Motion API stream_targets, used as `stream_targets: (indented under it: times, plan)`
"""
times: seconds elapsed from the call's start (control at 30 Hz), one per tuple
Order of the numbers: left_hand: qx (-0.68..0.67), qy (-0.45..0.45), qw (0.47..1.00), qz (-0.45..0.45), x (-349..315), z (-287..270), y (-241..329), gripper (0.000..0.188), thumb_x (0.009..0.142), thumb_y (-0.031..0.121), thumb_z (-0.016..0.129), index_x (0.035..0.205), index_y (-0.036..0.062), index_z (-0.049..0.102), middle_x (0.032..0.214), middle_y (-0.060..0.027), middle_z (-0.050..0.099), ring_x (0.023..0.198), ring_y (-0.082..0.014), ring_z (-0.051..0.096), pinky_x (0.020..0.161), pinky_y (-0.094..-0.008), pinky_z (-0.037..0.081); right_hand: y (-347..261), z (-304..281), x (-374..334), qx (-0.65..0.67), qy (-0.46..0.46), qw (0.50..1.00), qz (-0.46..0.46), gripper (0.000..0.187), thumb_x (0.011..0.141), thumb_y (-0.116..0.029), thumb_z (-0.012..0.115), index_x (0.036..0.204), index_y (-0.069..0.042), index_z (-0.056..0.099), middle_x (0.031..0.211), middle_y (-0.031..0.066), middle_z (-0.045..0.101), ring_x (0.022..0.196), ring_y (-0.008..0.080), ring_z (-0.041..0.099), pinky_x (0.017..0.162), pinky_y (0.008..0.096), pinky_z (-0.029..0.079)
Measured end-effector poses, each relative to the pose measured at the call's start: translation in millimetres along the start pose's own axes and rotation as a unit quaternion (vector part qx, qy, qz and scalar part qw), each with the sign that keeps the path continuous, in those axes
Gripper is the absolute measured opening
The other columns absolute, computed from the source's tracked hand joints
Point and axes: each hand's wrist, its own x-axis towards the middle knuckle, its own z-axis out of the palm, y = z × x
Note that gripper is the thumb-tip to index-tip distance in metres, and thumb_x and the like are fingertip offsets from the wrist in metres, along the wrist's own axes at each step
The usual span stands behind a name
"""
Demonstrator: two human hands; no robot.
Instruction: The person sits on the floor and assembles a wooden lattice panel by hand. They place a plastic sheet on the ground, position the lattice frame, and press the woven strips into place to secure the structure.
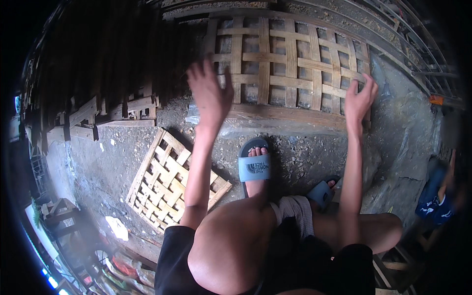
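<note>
In front of me lies a large panel of pale flat strips, probably bamboo or wood, woven in an open lattice [264,56] and edged by wooden bars. My left hand [210,93] hovers near the panel's left end, its fingers spread and slightly blurred, with nothing in them. Over the panel's right edge is my right hand [361,101], its fingers bent and the thumb apart from them. I see nothing between those fingers; whether they touch the strips I cannot tell.
A smaller, more tightly woven panel [164,182] lies tilted beside my left forearm. Dark stacked slatted panels [88,110] rise at the left. My sandalled foot [254,164] rests on the gritty floor. At the far right sits another person in blue [435,206].
</note>
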Motion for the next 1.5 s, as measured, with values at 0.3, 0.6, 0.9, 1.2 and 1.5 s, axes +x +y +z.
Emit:
stream_targets:
  times: [0.3, 0.6, 0.9, 1.2, 1.5]
  plan:
    - [0.091, -0.191, 0.971, 0.115, -57.0, 36.8, 7.7, 0.057, 0.115, 0.038, 0.033, 0.171, 0.0275, 0.029, 0.179, -0.0128, 0.021, 0.167, -0.0318, 0.013, 0.135, -0.0532, 0.006, -22.8, 38.5, -63.2, -0.259, -0.093, 0.948, -0.161, 0.058, 0.112, -0.020, 0.050, 0.169, -0.022, 0.038, 0.176, 0.0164, 0.031, 0.163, 0.0352, 0.027, 0.132, 0.0547, 0.016]
    - [0.013, -0.057, 0.997, 0.056, -53.4, -4.2, -24.4, 0.054, 0.102, 0.021, 0.065, 0.150, -0.0013, 0.054, 0.157, -0.0345, 0.046, 0.148, -0.0493, 0.044, 0.122, -0.0625, 0.037, -40.2, -3.3, -51.9, 0.073, -0.221, 0.953, -0.194, 0.025, 0.093, -0.012, 0.079, 0.118, -0.010, 0.080, 0.142, 0.0124, 0.063, 0.133, 0.0315, 0.058, 0.113, 0.0488, 0.045]
    - [-0.080, -0.075, 0.993, 0.043, -63.6, 34.3, 27.4, 0.061, 0.100, 0.019, 0.065, 0.153, -0.0045, 0.044, 0.159, -0.0305, 0.043, 0.151, -0.0467, 0.037, 0.124, -0.0602, 0.029, -53.1, 7.3, -33.1, -0.081, -0.258, 0.881, -0.388, 0.021, 0.085, -0.006, 0.077, 0.104, 0.002, 0.076, 0.130, 0.0184, 0.067, 0.122, 0.0321, 0.061, 0.105, 0.0479, 0.047]
    - [-0.043, -0.059, 0.997, 0.023, -66.1, 36.2, 29.4, 0.059, 0.102, 0.019, 0.065, 0.154, 0.0023, 0.045, 0.159, -0.0229, 0.048, 0.152, -0.0395, 0.041, 0.126, -0.0584, 0.026, -78.4, 29.9, -64.5, -0.324, -0.181, 0.791, -0.487, 0.022, 0.074, -0.014, 0.076, 0.091, -0.001, 0.080, 0.100, 0.0148, 0.066, 0.106, 0.0293, 0.058, 0.105, 0.0571, 0.042]
    - [-0.098, -0.040, 0.994, 0.040, -67.8, 19.5, 20.6, 0.050, 0.098, 0.014, 0.070, 0.144, 0.0027, 0.054, 0.146, -0.0188, 0.056, 0.142, -0.0384, 0.048, 0.120, -0.0563, 0.032, -30.0, -32.3, -45.6, -0.147, -0.252, 0.929, -0.229, 0.017, 0.086, -0.001, 0.077, 0.101, 0.007, 0.078, 0.121, 0.0213, 0.066, 0.123, 0.0327, 0.058, 0.114, 0.0542, 0.035]
